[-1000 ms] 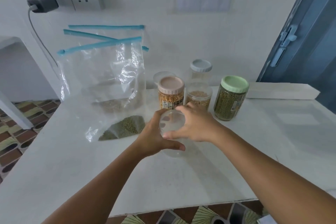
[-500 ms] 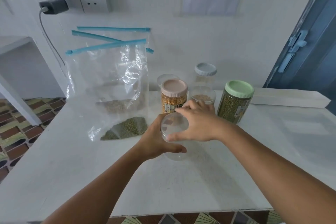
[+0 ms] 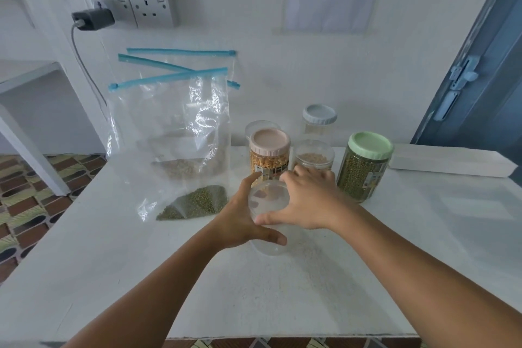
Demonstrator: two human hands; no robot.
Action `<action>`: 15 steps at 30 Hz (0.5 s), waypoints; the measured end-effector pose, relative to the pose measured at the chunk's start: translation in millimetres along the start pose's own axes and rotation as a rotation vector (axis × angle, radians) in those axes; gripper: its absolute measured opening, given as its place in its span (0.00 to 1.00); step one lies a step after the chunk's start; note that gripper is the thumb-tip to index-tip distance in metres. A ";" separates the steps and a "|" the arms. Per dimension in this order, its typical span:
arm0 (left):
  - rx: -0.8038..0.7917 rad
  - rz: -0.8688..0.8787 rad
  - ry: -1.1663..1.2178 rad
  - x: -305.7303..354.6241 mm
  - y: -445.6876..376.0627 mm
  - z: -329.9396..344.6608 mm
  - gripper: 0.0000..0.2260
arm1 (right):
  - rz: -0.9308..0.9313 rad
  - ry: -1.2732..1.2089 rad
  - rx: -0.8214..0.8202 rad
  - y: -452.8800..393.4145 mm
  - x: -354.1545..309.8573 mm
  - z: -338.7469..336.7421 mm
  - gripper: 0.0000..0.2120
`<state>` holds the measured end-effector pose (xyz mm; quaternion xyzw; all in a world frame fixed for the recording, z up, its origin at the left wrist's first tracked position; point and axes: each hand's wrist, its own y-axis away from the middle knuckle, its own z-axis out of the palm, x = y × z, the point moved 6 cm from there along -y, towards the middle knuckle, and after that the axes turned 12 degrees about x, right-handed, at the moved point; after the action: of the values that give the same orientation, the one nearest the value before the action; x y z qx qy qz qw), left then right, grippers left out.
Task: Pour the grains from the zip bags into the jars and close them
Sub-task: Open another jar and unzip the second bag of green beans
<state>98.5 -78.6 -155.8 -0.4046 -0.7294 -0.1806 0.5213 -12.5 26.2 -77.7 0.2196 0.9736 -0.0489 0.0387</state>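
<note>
1. Clear plastic jar point(image 3: 268, 206) upright at tabletop point(image 3: 423, 263) centre, gripped by both hands: left hand point(image 3: 240, 220) wraps its side, right hand point(image 3: 308, 203) curls over its top.
2. Zip bags point(image 3: 175, 133) lean on wall, left; front one holds green grains.
3. Pink-lidded jar point(image 3: 269, 155) and green-lidded jar point(image 3: 364, 167) stand behind, closed.

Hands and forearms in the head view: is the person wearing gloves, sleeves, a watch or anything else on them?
Nothing worn is visible. The left hand and right hand are bare, with no gloves, rings or watch showing. Both forearms are uncovered from wrist to the bottom edge of the picture; no sleeve, strap, cable or marking appears on them.
</note>
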 end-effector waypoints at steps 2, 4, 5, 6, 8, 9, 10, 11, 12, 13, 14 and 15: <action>-0.012 -0.003 0.003 1.2 -1.9 -0.8 0.58 | -0.001 -0.057 -0.008 1.9 0.3 0.9 0.54; 0.008 0.018 -0.017 0.8 -2.6 0.0 0.54 | -0.047 -0.092 -0.058 2.5 -0.1 0.7 0.51; 0.024 0.035 -0.032 0.2 -2.6 1.4 0.53 | -0.070 -0.104 -0.093 3.1 0.0 0.6 0.50; 0.039 0.048 -0.037 0.3 -2.3 2.7 0.52 | -0.084 -0.112 -0.128 3.0 0.2 0.6 0.50; 0.059 0.053 -0.033 -0.3 -1.2 3.8 0.51 | -0.075 -0.107 -0.166 2.3 -0.2 1.8 0.51; 0.060 0.065 -0.038 0.5 -0.6 4.2 0.51 | -0.056 -0.087 -0.150 1.4 -1.2 2.3 0.52; 0.059 0.080 -0.049 0.5 -0.5 4.4 0.51 | -0.033 -0.057 -0.110 0.6 -2.4 2.5 0.54; 0.057 0.083 -0.053 0.3 -0.6 4.5 0.51 | -0.018 -0.028 -0.059 0.2 -4.3 2.2 0.54; 0.059 0.078 -0.057 0.0 -0.8 4.7 0.51 | -0.016 -0.016 -0.019 0.0 -6.8 2.2 0.52; 0.063 0.067 -0.056 -0.1 -0.7 4.5 0.51 | -0.029 -0.024 -0.005 -0.4 -9.2 2.5 0.50; 0.073 0.058 -0.056 -0.3 -0.6 4.1 0.51 | -0.053 -0.040 -0.018 -1.0 -11.3 2.1 0.48; 0.080 0.050 -0.055 -0.5 -0.2 4.0 0.51 | -0.080 -0.054 -0.053 -1.7 -12.3 1.1 0.48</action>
<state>95.9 -76.2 -157.8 -0.4061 -0.7397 -0.1270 0.5213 -2.1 19.4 -77.6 0.1782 0.9811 -0.0307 0.0688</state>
